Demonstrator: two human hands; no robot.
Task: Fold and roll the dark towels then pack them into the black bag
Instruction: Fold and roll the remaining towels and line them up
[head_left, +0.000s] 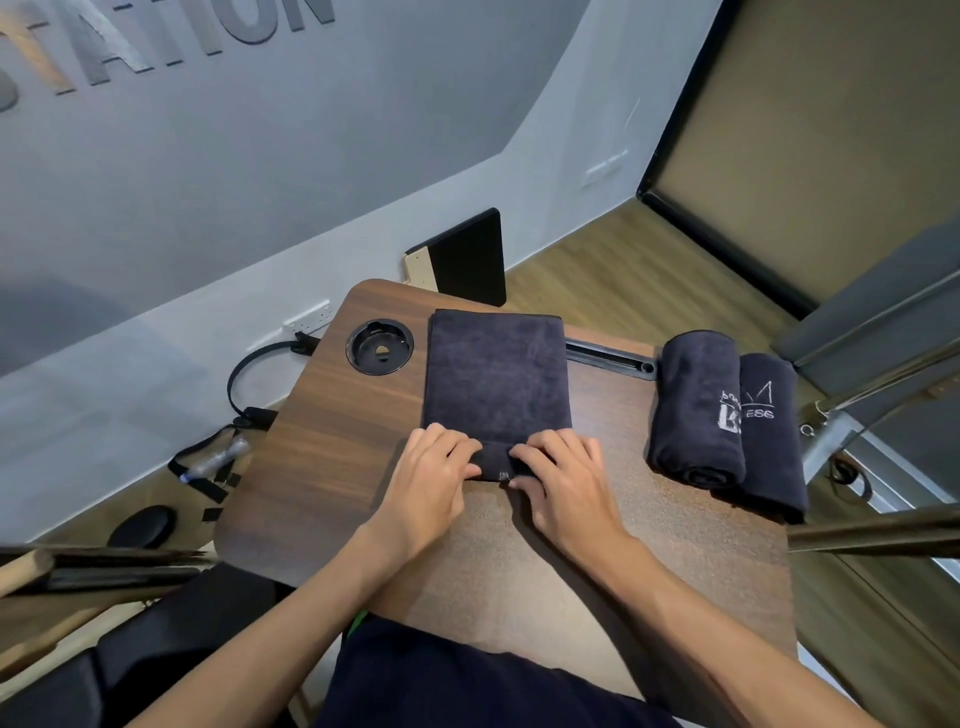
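A: Standing by the wooden table (332, 447). Round black cup recess (380, 346) at its far left, a narrow black slot (608, 358) at the far edge. On the right side, two rolled towels (698, 408) lie touching, side by side, white lettering showing on both; the far-right roll hangs near the table's edge.

B: And the one being worked?

A: A folded dark towel (496, 374) lies flat at the table's centre, plush, a long rectangle running away from the person. Its near end is turned up into a small tight roll.

B: Hands?

A: Left hand (434, 467) and right hand (558, 473) sit side by side on that roll, palms down. Fingers curled over the top, thumbs tucked under the near edge, pinching the cloth. Forearms bare, reaching forward from the lap.

B: Anything crowding them?

A: Black straps (249, 374) dangle off the table's left side. A black panel (467, 257) leans on the wall behind.
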